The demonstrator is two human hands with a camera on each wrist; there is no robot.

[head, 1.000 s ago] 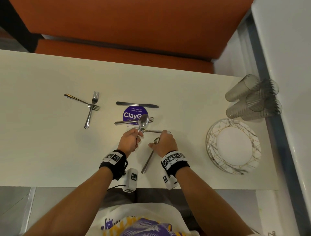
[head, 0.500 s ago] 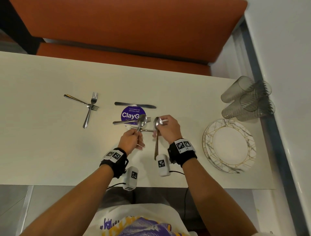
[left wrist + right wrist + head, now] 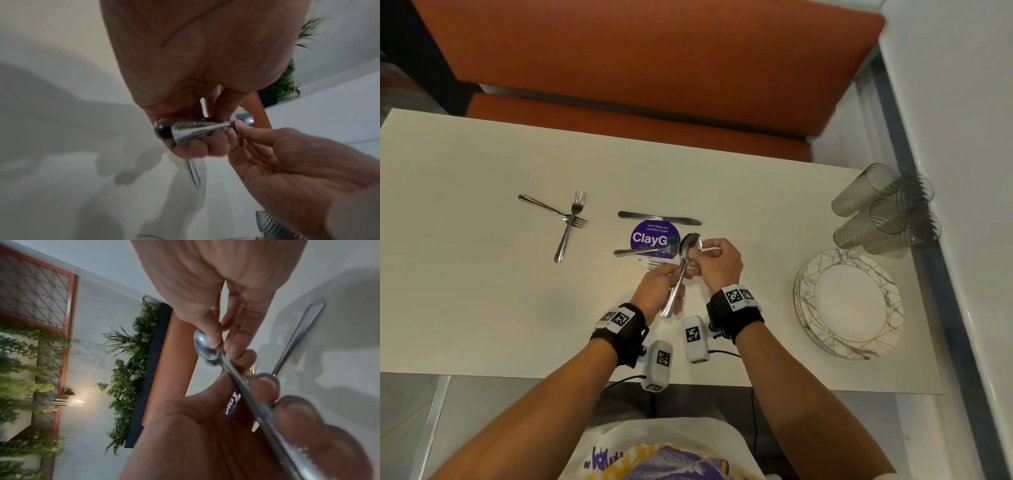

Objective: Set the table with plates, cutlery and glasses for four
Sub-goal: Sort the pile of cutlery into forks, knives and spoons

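Note:
Two steel spoons (image 3: 688,250) are held stacked together above the white table (image 3: 482,291). My left hand (image 3: 671,284) grips both handles (image 3: 191,131). The thumb and fingers of my right hand (image 3: 697,260) pinch the spoons at the neck, just below the bowls (image 3: 205,347). A fork (image 3: 640,251) lies across the purple ClayGo sticker (image 3: 650,236), with a knife (image 3: 659,217) beyond it. The tines of another fork (image 3: 652,263) show beside my left hand. Two crossed forks (image 3: 570,219) lie further left.
A stack of marble-patterned plates (image 3: 849,301) sits at the table's right end. Several grey tumblers (image 3: 883,209) lie on their sides behind it, against the wall. An orange bench (image 3: 640,68) runs along the far edge.
My right hand picked a spoon up off the table and brought it over to the spoon in my left hand. The two spoons are now stacked together.

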